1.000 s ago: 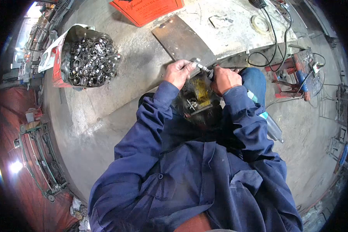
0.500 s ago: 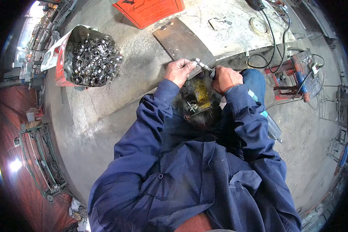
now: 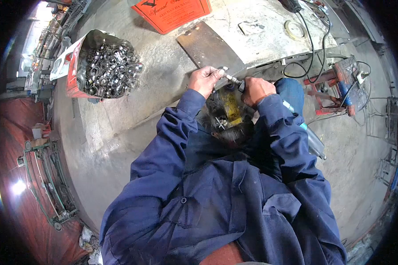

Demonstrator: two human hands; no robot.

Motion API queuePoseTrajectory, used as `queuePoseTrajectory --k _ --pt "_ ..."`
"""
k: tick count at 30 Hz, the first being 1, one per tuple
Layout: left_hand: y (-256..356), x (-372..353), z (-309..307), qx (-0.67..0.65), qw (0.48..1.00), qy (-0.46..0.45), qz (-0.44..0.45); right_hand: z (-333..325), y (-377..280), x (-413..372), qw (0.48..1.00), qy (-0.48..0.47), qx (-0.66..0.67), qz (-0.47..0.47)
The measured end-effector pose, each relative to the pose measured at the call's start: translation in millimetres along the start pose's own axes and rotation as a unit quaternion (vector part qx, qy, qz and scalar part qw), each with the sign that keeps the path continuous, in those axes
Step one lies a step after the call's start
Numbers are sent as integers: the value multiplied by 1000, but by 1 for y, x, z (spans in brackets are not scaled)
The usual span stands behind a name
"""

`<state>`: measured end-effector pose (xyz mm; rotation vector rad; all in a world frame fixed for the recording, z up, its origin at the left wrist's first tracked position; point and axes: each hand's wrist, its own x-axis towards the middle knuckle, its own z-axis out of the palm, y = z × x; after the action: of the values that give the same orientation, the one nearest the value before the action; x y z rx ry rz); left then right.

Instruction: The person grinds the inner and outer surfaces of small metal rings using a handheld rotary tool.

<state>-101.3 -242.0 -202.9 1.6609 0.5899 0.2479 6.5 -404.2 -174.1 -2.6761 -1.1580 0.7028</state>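
My left hand (image 3: 203,82) pinches a small shiny metal ring (image 3: 224,69) over the near edge of a dark steel plate (image 3: 211,46). In my right hand (image 3: 258,91) is the front end of a straight die grinder (image 3: 315,144), its body running back beneath my right forearm. The slim metal tip of the grinder points left and meets the ring, or nearly so; exact contact is too small to make out. Below both hands, between my knees, sits a grimy yellow block (image 3: 231,108).
An opened tin (image 3: 73,73) full of metal rings (image 3: 110,70) stands left on the workbench (image 3: 157,66). Behind the plate is an orange tin (image 3: 172,15). Further right lie a tape roll (image 3: 295,30), a black cable (image 3: 312,44) and a red metal stand (image 3: 325,95).
The ring has tilted slightly in my left fingers, and the grinder tip has shifted a little against it. The grinder's rear end has swung slightly outward to the right.
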Motion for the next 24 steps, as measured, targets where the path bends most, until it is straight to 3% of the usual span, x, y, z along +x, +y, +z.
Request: queuePoseTrajectory --k 4,11,16,18,21,22,24 --pt "5 -1 -3 30 999 6 -34 -4 17 -15 998 53 23 -10" --pt "-4 10 -1 16 1000 8 -24 -15 43 -32 988 99 81 89" --pt "14 12 2 -38 997 4 -60 -4 54 -34 987 130 76 55" --pt "31 31 -10 -26 1000 -1 -1 -14 48 -32 992 76 60 86" --pt "90 85 -62 -11 992 24 127 -9 45 -30 991 98 52 70" --pt "137 90 -82 -12 996 32 83 -12 42 -31 992 88 52 72" --pt "188 109 -116 101 970 140 171 -18 38 -33 992 96 37 73"
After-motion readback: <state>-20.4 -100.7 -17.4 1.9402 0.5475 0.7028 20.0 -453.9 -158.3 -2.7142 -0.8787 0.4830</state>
